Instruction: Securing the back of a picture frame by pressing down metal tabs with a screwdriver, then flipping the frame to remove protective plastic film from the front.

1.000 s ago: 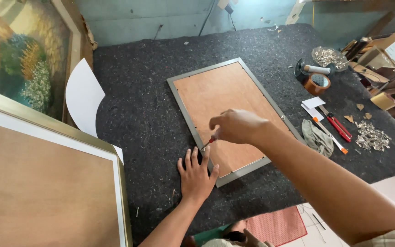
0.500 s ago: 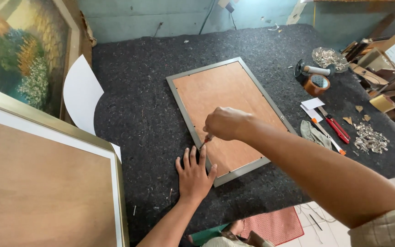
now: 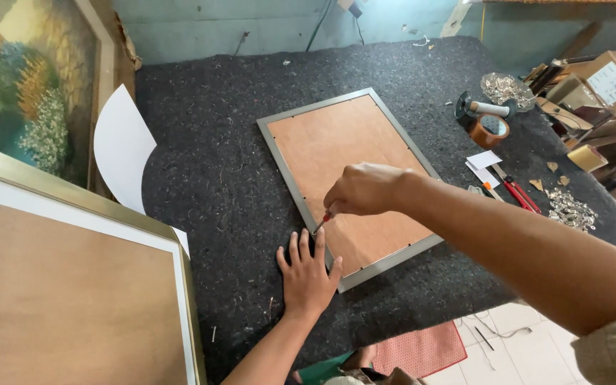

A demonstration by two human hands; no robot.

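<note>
A silver picture frame (image 3: 279, 153) lies face down on the dark felt table (image 3: 208, 128), its brown backing board (image 3: 347, 171) up. My left hand (image 3: 309, 274) lies flat with fingers spread on the felt, fingertips against the frame's near left edge. My right hand (image 3: 365, 189) is closed on a small red-handled screwdriver (image 3: 321, 223), whose tip meets the frame's left rail just above my left fingers.
A large framed board (image 3: 73, 285) leans at the near left, with a white card (image 3: 119, 146) and a landscape painting (image 3: 30, 85) behind it. At the right lie a tape roll (image 3: 488, 130), red-handled pliers (image 3: 518, 194), paper slips, metal scraps and cardboard boxes (image 3: 600, 78).
My right hand has shifted slightly left along the frame's left rail with the screwdriver. My left hand stays flat in the same place.
</note>
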